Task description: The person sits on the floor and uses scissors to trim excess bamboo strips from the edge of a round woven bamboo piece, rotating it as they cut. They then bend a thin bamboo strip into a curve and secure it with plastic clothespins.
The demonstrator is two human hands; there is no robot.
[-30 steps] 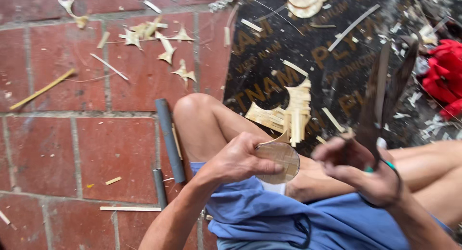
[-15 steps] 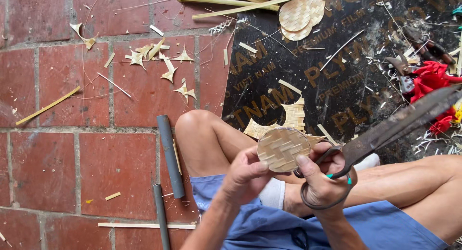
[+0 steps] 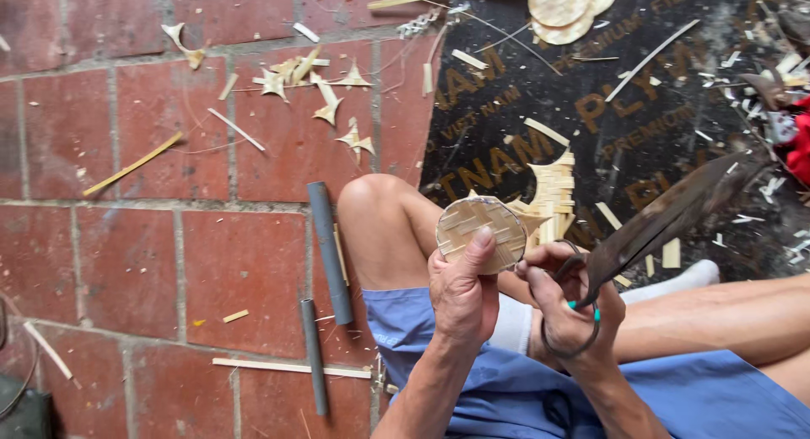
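My left hand (image 3: 462,294) holds a round woven bamboo disc (image 3: 478,228) upright above my knee, thumb pressed on its face. Just to its right, my right hand (image 3: 567,308) grips the loop handles of large dark scissors (image 3: 666,215); the blades point up and to the right, away from the disc. Woven bamboo trimmings (image 3: 550,194) lie on the black mat behind the disc. I sit cross-legged in blue shorts.
A black printed mat (image 3: 607,110) covers the right side, strewn with bamboo slivers. More round woven discs (image 3: 569,4) lie at its top edge. Two grey tubes (image 3: 329,253) and bamboo scraps (image 3: 325,93) lie on the red brick floor. A red cloth (image 3: 797,143) is at far right.
The woven disc has come up into plain view in my left hand. The scissors swung from near upright to slanting up-right, and my hands drew closer together.
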